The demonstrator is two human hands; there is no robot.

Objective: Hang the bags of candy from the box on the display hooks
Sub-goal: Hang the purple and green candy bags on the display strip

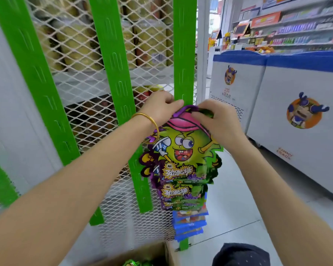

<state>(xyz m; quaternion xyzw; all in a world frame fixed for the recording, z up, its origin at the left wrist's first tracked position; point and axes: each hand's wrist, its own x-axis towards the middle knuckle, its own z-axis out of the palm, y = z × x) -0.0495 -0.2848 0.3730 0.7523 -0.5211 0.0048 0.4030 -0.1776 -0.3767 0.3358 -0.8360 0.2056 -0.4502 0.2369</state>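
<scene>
White mesh panel (75, 45) fills the left and middle of the shop scene, with slotted green strips running down it, and chest freezers (296, 112) with a cartoon mascot stand to the right, stocked shelves far behind them. Both hands meet at the rightmost green strip (185, 54). The left hand (162, 104), a gold bangle (152, 120) on its wrist, has its fingers curled over the top left edge of a candy bag (183, 150). The right hand (217, 121) pinches the top right edge beside it. The bag, printed with a lime-green cartoon face in a pink cap, hangs down against the strip with matching bags layered behind it. Any hook is hidden by the fingers. Blue packets (190, 221) hang lower on the same strip. Near the bottom edge sits an open cardboard box (148, 254) with green wrappers just showing inside.
</scene>
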